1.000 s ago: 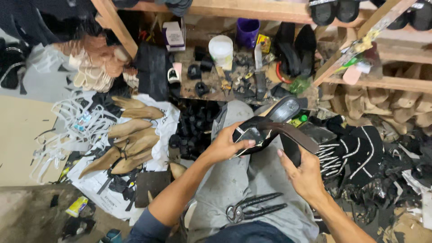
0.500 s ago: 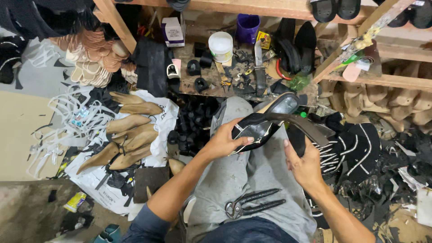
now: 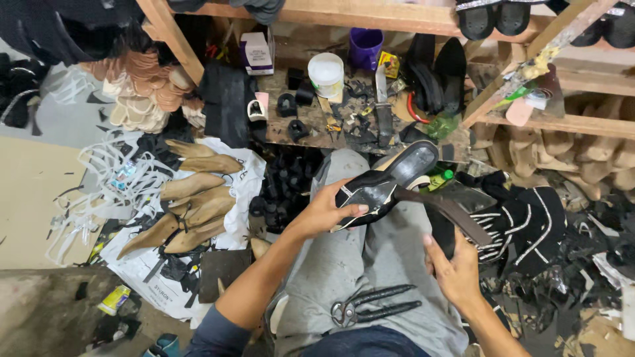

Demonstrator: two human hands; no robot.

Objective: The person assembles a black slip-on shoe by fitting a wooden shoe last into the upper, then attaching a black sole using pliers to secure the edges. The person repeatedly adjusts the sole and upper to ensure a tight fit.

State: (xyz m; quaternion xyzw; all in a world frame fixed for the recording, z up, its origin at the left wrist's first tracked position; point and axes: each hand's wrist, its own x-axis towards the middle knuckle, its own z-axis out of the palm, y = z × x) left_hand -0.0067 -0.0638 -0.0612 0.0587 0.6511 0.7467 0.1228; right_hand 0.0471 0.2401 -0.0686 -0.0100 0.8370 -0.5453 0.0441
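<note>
One head camera looks steeply down from above the person's lap [image 3: 370, 264], close to the hands, facing forward toward a cluttered counter [image 3: 344, 125] under a wooden shelf [image 3: 344, 13]. The floor [image 3: 40, 192] spreads at the left edge; there is no second view

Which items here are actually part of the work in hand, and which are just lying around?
In hand:
- black shoe, held by the left hand
- dark strap across the shoe, gripped by the right hand
- pincers on the lap, untouched

Lying about:
- wooden shoe lasts on the floor
- white tub and purple cup on the bench
- striped black uppers at right
</note>
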